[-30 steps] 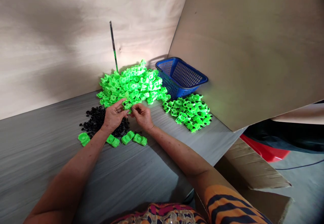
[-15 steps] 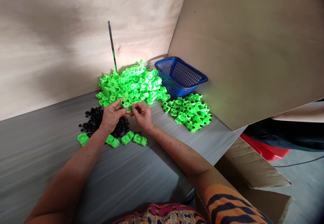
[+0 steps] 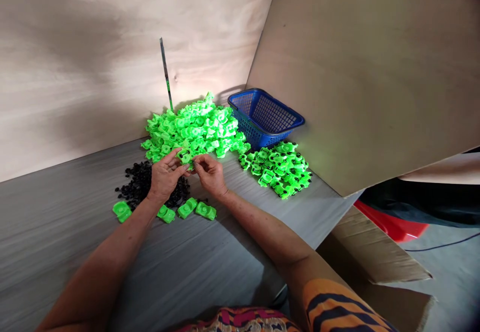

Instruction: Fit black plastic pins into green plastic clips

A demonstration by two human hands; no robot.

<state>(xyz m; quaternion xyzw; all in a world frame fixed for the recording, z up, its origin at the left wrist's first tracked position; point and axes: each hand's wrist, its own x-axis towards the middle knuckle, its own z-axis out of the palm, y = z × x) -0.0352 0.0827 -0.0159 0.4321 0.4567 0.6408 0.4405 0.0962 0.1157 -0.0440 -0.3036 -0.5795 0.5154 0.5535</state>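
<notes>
At the far left of the grey table (image 3: 56, 232) nothing is sharp; its near edge is cut off by the bottom of the frame. A little right of that, below centre, a single green piece (image 3: 122, 210) lies by itself, and behind it sits a heap of small black bits (image 3: 139, 182), too tiny to tell what each one is and partly covered by the wrist. The left hand (image 3: 164, 178) comes up from the lower left, thumb and fingers pinched on a green part (image 3: 184, 156) held just above the table in the middle of the frame; a dark spot shows on it, though I cannot make out what that is. Under the hands three more green pieces (image 3: 187, 209) lie in a short row. The right hand (image 3: 210, 173) meets the left one, its fingertips closed at the same green part, but whether it grips the part or something smaller is hidden by the fingers. Behind them rises a big green pile (image 3: 195, 127), with a thin dark rod (image 3: 166, 72) standing against the plywood wall (image 3: 93, 62). Further right a blue basket (image 3: 264, 117) rests in the corner, its inside hard to read, and a smaller green pile (image 3: 279, 169) with dark specks lies just in front of it. A leaning board (image 3: 375, 72) fills the upper right, and below it a red object (image 3: 390, 224) is mostly hidden.
</notes>
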